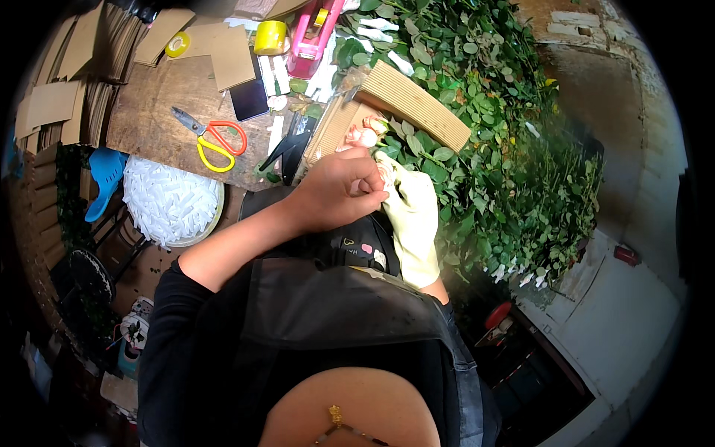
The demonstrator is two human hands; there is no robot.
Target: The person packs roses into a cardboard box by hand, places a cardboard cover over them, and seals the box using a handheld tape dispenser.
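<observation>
My right hand, in a pale yellow glove, closes round a pale pink rose in front of my body. My bare left hand meets it from the left, fingers bent and fingertips pinched together at the bloom's edge. Whatever those fingertips hold is too small or hidden to name. Just beyond the hands, peach-pink roses with green leaves lie on a sheet of corrugated cardboard, one side of which stands folded up. A black stapler-like tool lies left of the cardboard.
Orange-and-yellow-handled scissors and a dark phone lie on the wooden table. Behind stand a pink tape dispenser and yellow tape. Leafy stems fill the right. Lower left are a tub of white strips and a blue scoop.
</observation>
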